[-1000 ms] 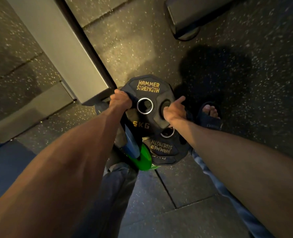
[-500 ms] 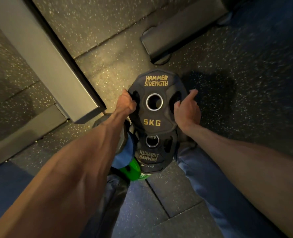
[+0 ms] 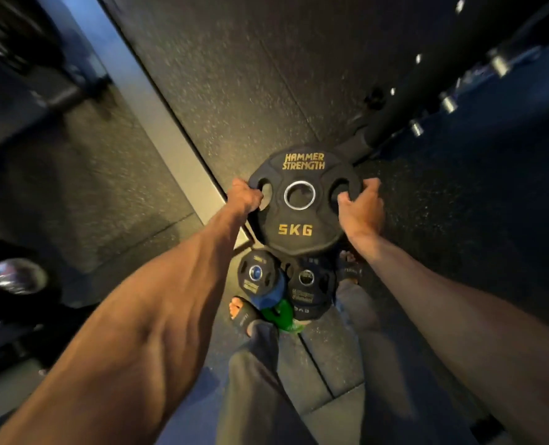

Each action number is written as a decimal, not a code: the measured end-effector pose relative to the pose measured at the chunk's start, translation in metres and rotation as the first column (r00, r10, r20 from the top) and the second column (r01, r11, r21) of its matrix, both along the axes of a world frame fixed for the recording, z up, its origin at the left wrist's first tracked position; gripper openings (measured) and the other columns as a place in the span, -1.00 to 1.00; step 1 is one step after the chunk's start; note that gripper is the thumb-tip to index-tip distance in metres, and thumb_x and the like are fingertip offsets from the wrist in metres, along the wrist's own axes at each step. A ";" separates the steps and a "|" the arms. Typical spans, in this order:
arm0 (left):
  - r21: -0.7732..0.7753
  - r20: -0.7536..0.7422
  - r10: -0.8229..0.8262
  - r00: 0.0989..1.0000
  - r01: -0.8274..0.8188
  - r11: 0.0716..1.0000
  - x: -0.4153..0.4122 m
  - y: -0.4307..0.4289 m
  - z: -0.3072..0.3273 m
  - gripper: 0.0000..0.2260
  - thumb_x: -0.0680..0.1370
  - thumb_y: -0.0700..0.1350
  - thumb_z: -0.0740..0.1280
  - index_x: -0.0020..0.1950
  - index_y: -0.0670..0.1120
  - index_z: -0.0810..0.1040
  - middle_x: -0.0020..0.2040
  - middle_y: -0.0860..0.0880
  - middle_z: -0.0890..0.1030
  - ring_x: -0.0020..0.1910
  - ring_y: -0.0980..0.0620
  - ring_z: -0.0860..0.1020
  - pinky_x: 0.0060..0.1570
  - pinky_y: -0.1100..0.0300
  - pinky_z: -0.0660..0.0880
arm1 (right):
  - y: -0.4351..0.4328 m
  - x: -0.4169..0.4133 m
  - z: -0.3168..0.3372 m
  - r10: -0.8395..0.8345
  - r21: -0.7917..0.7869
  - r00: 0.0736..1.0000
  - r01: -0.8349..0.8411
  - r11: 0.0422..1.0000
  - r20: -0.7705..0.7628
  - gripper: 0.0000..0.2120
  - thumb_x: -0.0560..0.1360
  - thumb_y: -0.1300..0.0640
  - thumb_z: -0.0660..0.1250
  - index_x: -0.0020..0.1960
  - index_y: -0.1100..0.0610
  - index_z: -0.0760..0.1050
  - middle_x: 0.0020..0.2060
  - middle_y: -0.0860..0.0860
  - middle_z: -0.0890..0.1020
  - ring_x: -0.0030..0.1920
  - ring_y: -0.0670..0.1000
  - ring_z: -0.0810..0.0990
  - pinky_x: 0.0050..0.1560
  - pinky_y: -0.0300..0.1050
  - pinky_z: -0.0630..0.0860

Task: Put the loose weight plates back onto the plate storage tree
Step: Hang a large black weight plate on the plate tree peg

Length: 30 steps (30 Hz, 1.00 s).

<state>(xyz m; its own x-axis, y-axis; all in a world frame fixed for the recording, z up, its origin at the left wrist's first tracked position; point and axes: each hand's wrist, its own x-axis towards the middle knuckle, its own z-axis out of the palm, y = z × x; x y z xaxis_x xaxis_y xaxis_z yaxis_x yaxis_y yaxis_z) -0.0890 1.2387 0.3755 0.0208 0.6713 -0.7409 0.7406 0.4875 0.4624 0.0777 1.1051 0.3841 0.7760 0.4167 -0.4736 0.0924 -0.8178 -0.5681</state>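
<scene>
Your left hand clamps the plate by its left slot. A second ago it lay on the pile; now it hangs lifted above. Your right hand clamps the right slot. It looks ready to carry to the pegs.

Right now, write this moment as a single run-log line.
hands: left hand and right hand grip 5KG plate by side slots | remaining: smaller plates piled below it | stored: not yet
</scene>
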 end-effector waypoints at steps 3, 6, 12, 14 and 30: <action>0.031 0.155 0.127 0.980 -0.133 0.991 -0.030 0.013 0.088 -0.86 0.52 -0.34 0.36 0.06 -0.23 0.51 -0.13 -0.21 0.53 -0.18 -0.08 0.52 -0.34 0.11 0.46 | 0.016 -0.026 0.090 -0.076 0.179 0.997 0.080 0.981 -0.029 -0.66 0.50 0.08 0.38 0.24 0.07 0.43 0.10 0.10 0.64 0.15 0.13 0.57 0.07 -0.07 0.44; 0.109 0.220 0.113 0.969 -0.140 0.984 -0.061 0.026 0.170 -0.77 0.50 -0.31 0.42 -0.27 -0.11 0.44 -0.27 -0.15 0.50 -0.28 -0.03 0.49 -0.35 0.17 0.52 | 0.032 -0.052 0.167 -0.165 0.370 0.981 0.192 0.909 -0.103 -0.65 0.48 0.21 0.40 0.24 0.17 0.47 0.06 0.06 0.62 0.14 0.11 0.61 0.09 -0.17 0.48; 0.351 0.362 0.010 0.932 -0.146 0.925 -0.104 0.052 0.299 -0.82 0.51 -0.06 0.47 -0.07 -0.11 0.52 -0.15 -0.14 0.50 -0.14 -0.01 0.47 0.03 -0.02 0.54 | 0.066 -0.076 0.281 -0.195 0.552 0.973 0.231 0.801 -0.125 -0.63 0.42 0.06 0.44 0.20 0.05 0.49 0.02 0.11 0.70 -0.02 0.13 0.70 0.10 0.15 0.62; 0.409 0.414 -0.017 0.910 -0.169 0.897 -0.108 0.061 0.340 -0.77 0.52 -0.02 0.46 0.02 -0.15 0.54 -0.03 -0.17 0.60 -0.03 -0.06 0.57 0.18 -0.14 0.54 | 0.080 -0.076 0.312 -0.189 0.606 0.974 0.224 0.764 -0.121 -0.66 0.44 0.01 0.45 0.17 0.04 0.48 -0.11 0.10 0.71 -0.29 -0.03 0.68 -0.16 -0.03 0.66; 0.571 0.719 -0.208 0.663 -0.393 0.721 -0.037 0.278 0.501 -0.72 0.61 -0.12 0.34 0.23 -0.25 0.41 0.17 -0.34 0.56 -0.12 -0.14 0.63 -0.30 0.18 0.61 | 0.312 -0.005 0.485 -0.090 0.905 0.982 0.186 0.382 -0.164 -0.79 0.63 0.00 0.31 0.01 0.16 0.49 -0.39 0.08 0.51 -0.47 -0.06 0.45 -0.42 -0.21 0.44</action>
<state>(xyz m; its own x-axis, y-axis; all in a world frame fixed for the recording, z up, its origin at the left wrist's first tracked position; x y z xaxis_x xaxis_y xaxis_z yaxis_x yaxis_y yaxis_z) -0.1257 1.5163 0.8765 0.2220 0.9694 0.1053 0.0044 -0.1090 0.9940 0.0728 1.4175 0.8689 0.8487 0.5250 0.0645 -0.0506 0.2021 -0.9781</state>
